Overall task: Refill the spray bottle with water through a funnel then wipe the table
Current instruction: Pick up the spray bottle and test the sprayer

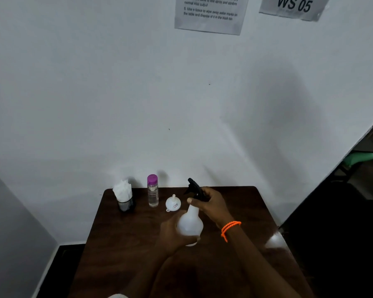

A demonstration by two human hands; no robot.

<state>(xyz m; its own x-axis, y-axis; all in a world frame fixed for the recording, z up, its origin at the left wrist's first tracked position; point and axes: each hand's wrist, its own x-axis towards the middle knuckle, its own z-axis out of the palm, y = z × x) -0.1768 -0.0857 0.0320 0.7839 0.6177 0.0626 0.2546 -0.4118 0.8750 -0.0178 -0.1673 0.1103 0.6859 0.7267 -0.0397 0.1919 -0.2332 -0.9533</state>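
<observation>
A white spray bottle point(190, 222) is held just above the dark wooden table point(121, 244), near its middle. My left hand point(172, 233) wraps around the bottle's round body from the left. My right hand point(209, 203) grips the black spray head point(195, 188) at the bottle's neck. A small white funnel point(173, 203) lies upside down on the table, left of the spray head. Farther left, a clear water bottle point(153, 191) with a purple cap stands upright. A black cup of white tissues point(123, 196) sits at the table's far left corner.
The table stands against a white wall, with paper notices point(211, 16) taped high up. An orange bracelet point(229, 229) circles my right wrist. Dark floor lies beyond the table's left and right edges, and something green point(362, 158) shows at the far right.
</observation>
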